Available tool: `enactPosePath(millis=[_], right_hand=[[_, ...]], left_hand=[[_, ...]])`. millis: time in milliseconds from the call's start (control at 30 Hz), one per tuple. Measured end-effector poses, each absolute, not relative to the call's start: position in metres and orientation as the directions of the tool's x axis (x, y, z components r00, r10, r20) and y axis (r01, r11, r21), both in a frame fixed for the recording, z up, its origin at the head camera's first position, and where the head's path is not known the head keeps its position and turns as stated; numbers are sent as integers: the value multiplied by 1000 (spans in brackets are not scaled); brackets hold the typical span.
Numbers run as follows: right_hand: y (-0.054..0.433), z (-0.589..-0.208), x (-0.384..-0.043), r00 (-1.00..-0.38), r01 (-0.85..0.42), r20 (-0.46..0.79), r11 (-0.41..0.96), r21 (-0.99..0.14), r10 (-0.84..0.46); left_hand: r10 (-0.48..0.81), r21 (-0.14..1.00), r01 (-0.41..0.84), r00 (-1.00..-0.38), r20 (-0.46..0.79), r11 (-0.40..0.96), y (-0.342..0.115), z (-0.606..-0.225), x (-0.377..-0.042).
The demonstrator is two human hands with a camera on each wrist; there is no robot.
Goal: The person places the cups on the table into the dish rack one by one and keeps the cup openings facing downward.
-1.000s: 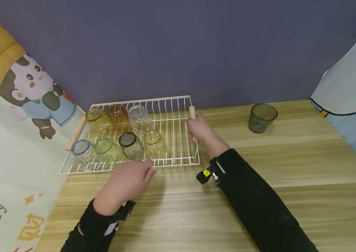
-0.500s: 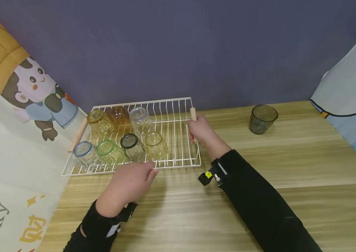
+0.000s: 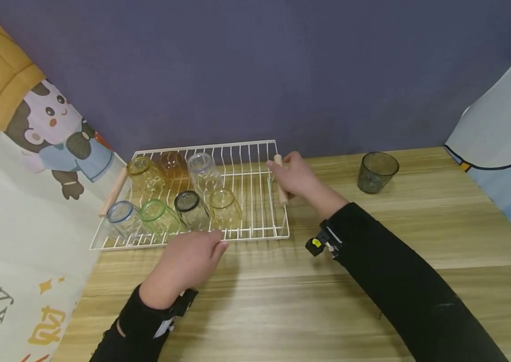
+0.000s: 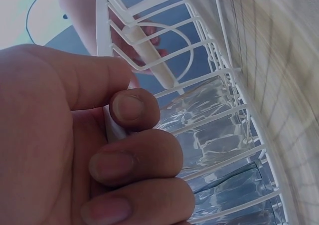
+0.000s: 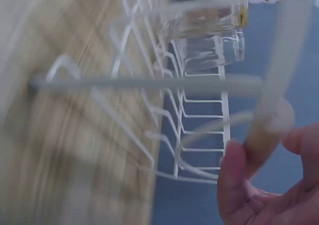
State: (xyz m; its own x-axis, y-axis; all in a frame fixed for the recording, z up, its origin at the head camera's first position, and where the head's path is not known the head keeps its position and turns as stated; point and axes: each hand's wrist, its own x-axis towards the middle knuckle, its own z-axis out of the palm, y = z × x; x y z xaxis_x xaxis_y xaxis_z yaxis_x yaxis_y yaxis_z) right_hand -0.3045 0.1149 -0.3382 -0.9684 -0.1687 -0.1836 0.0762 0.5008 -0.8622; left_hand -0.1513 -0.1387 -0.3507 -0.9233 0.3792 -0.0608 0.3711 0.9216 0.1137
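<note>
A white wire dish rack (image 3: 255, 239) stands on the wooden table against the dark wall. My left hand (image 3: 187, 259) grips its front rim; in the left wrist view the fingers (image 4: 144, 157) curl at the white rim. At the rack's right end, my right hand (image 3: 298, 176) is loosened around the wooden handle (image 3: 284, 196), with thumb and fingers spread on either side of it. Upside-down glasses fill the rack's left part: a front row with blue (image 3: 121, 213), green (image 3: 156, 211), dark (image 3: 188, 203) and yellow (image 3: 223, 201) glasses, and amber (image 3: 144, 171), orange (image 3: 172, 166) and clear (image 3: 202, 166) ones behind.
A dark grey glass (image 3: 376, 173) stands upright on the table to the right of the rack. The second wooden handle (image 3: 115, 191) is at the rack's left end, beside a printed curtain (image 3: 11, 241). A dark wall (image 3: 327, 90) rises behind.
My right hand has loosened its grip on the handle and shifted slightly right, its fingers spreading. The left hand stays at the front rim. The rack barely shifts in view.
</note>
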Motion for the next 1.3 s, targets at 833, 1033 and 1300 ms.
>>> enactPosePath(millis=[833, 1033, 1300], right_hand=[[236, -276, -313, -828, -427, -211, 828, -362, -519], [270, -261, -331, -865, -379, -205, 864, -331, -458], [313, -273, -351, -898, -300, -219, 895, -330, -382]], left_hand=[[381, 151, 370, -923, -52, 917, -138, -349, -150], [395, 147, 387, -918, -30, 910, -140, -349, -150], [391, 139, 384, -920, -28, 913, -140, -350, -149]])
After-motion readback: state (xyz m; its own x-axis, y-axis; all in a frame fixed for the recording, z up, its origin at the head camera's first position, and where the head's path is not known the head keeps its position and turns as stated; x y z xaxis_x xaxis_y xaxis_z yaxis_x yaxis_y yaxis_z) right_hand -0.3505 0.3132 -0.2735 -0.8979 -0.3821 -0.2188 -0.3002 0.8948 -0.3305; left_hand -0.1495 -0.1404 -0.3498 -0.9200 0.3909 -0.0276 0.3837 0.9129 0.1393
